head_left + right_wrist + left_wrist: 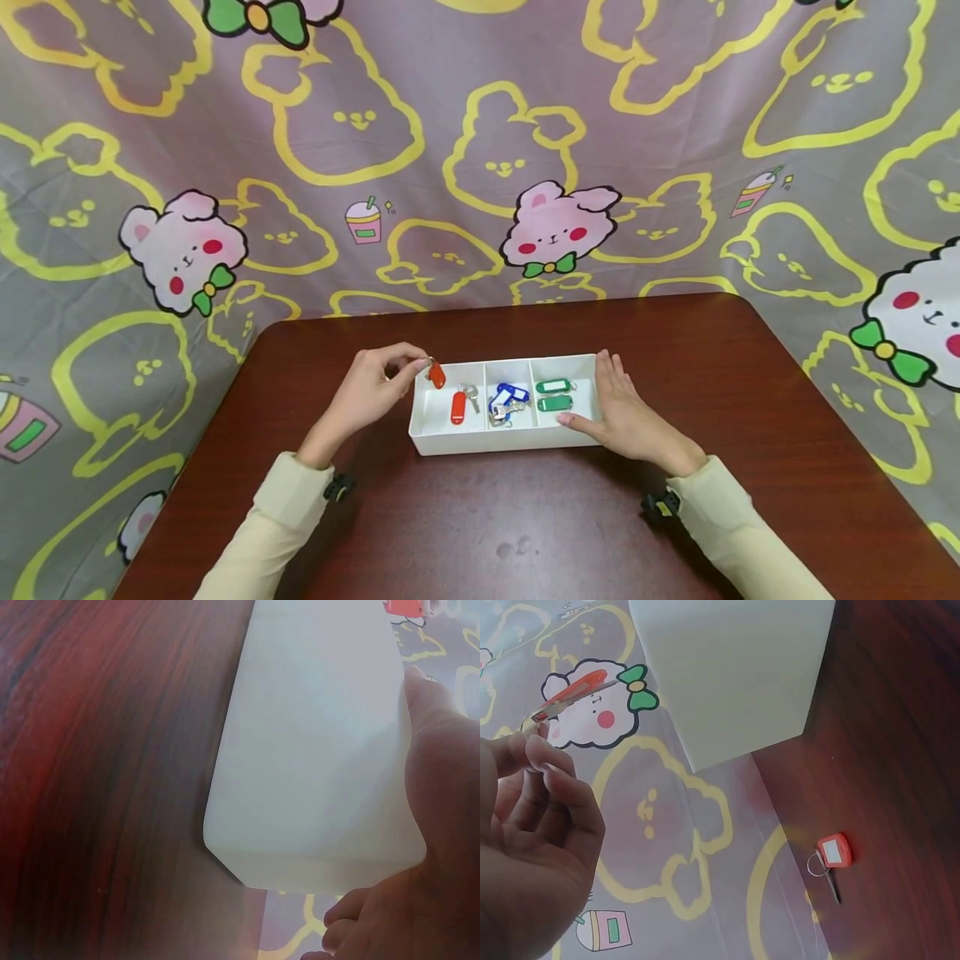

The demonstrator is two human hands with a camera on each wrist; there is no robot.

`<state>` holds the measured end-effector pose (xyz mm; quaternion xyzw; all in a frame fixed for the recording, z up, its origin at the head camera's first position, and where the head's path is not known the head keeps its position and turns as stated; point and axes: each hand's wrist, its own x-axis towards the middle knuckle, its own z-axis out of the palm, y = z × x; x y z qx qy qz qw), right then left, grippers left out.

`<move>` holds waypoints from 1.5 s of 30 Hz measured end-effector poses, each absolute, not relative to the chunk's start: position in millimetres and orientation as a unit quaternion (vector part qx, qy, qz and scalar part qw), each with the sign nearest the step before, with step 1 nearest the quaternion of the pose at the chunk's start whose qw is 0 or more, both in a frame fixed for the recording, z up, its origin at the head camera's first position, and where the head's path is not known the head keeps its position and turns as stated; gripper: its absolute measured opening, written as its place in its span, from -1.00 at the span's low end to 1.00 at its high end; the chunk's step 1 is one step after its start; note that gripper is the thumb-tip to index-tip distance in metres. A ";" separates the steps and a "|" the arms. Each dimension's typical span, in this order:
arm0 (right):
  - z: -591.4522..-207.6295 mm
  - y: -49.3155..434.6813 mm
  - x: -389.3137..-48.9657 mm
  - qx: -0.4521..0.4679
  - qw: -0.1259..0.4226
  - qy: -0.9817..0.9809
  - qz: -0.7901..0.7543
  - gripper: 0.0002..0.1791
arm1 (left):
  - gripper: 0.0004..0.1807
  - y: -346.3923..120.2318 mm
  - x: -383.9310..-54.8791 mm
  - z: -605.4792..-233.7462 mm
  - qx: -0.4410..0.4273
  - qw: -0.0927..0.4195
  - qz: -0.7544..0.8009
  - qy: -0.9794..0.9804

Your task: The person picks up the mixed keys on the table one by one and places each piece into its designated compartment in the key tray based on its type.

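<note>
My left hand [371, 390] pinches a key ring with an orange-red key tag [437, 375] above the left end of a white three-part box [450, 443]. In the left wrist view a metal key hangs beside that tag [585, 686]. A red key tag [458, 407] with a key lies in the left compartment, blue key tags [513, 392] with keys in the middle one, and green key tags [554, 403] in the right one. My right hand [633, 417] rests on the box's right end, fingers extended, thumb over the front rim.
Another red key tag [835, 850] with a key lies on the table outside the box; I cannot pick it out in the head view. The brown table [525, 517] reaches back to a patterned curtain [420, 183].
</note>
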<state>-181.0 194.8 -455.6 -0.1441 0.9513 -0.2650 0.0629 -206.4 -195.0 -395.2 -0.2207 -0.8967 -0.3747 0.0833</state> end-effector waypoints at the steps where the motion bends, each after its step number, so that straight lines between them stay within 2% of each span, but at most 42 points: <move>1: -455.6 194.7 -181.1 -0.145 0.062 0.951 -0.265 0.38 | -0.89 -194.7 -207.0 -395.1 -0.219 0.081 -0.374 -0.897; 13: -456.1 195.2 -180.8 -0.151 0.055 0.950 -0.266 0.36 | -0.83 -189.0 -217.0 -391.9 -0.214 0.037 -0.385 -0.897; 45: -455.3 194.6 -179.7 -0.148 0.060 0.949 -0.273 0.36 | -0.86 -169.0 -236.2 -386.0 -0.254 -0.036 -0.370 -0.893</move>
